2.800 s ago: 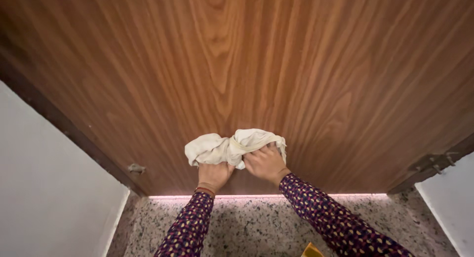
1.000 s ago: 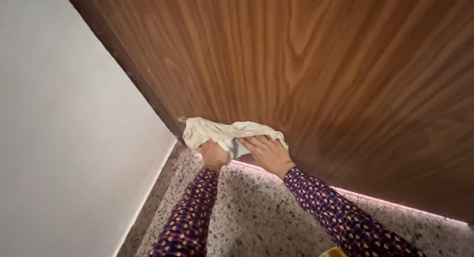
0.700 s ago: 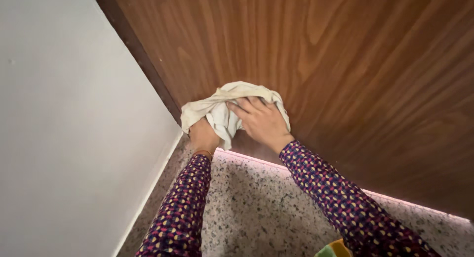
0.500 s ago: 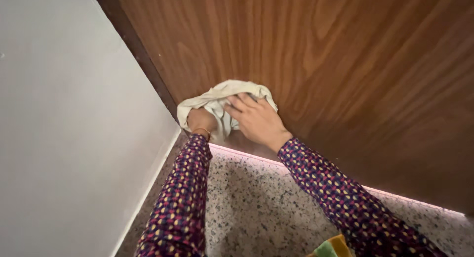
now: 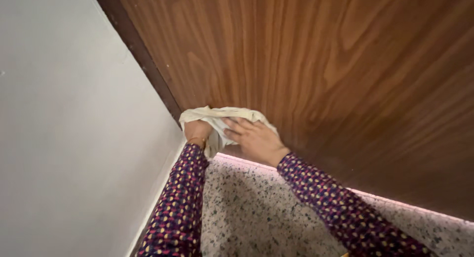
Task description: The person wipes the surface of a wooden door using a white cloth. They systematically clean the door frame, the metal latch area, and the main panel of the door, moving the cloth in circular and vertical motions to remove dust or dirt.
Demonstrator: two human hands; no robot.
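Note:
A crumpled cream cloth (image 5: 217, 116) is pressed against the lower left part of a brown wooden door (image 5: 321, 64), close to its dark frame. My left hand (image 5: 197, 131) grips the cloth's left end from below, partly hidden by the fabric. My right hand (image 5: 254, 138) lies flat on the cloth with fingers spread, holding it to the wood. Both arms wear dark purple sleeves with a small coloured pattern.
A plain white wall (image 5: 69, 128) rises on the left, meeting the dark door frame (image 5: 143, 59). Below the door lies a speckled stone floor (image 5: 252, 212), with a thin strip of pinkish light along the door's bottom edge.
The cloth and both hands have shifted left along the door's lower part, from near its middle to beside the frame. In the last second they moved up slightly, then down.

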